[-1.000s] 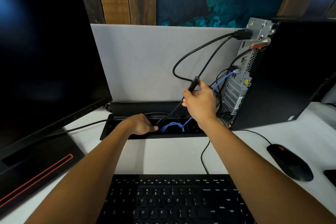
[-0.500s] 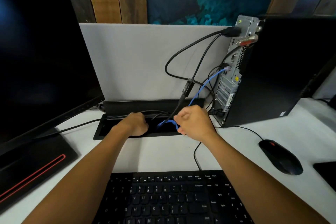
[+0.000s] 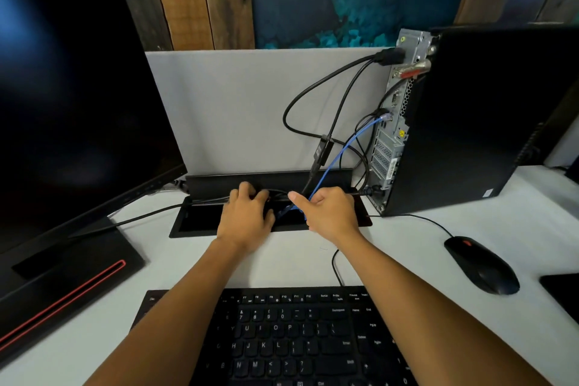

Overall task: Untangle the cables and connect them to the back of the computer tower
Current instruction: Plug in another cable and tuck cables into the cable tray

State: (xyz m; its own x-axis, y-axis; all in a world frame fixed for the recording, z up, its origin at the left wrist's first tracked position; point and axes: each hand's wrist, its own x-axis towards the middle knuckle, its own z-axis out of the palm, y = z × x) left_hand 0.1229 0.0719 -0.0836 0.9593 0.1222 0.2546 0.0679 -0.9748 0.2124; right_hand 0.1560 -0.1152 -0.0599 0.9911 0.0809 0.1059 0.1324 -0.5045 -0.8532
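The black computer tower (image 3: 470,119) stands at the right with its grey back panel (image 3: 398,122) facing left. Several black cables (image 3: 313,91) and a blue cable (image 3: 351,141) are plugged into it and hang down to an open cable tray (image 3: 194,222) in the desk. A black inline adapter (image 3: 322,150) hangs on one black lead. My right hand (image 3: 329,213) grips the blue cable just above the tray, with a black lead running beside it. My left hand (image 3: 247,213) reaches into the tray over black cables, and its fingertips are hidden.
A large dark monitor (image 3: 78,88) fills the left. A black keyboard (image 3: 297,338) lies near me and a black mouse (image 3: 479,263) sits at the right, its wire running toward the tower. A grey divider panel (image 3: 235,110) stands behind the tray.
My right hand let go of the black adapter up high, dropped to the tray and took hold of the blue cable. My left hand stayed in the tray.
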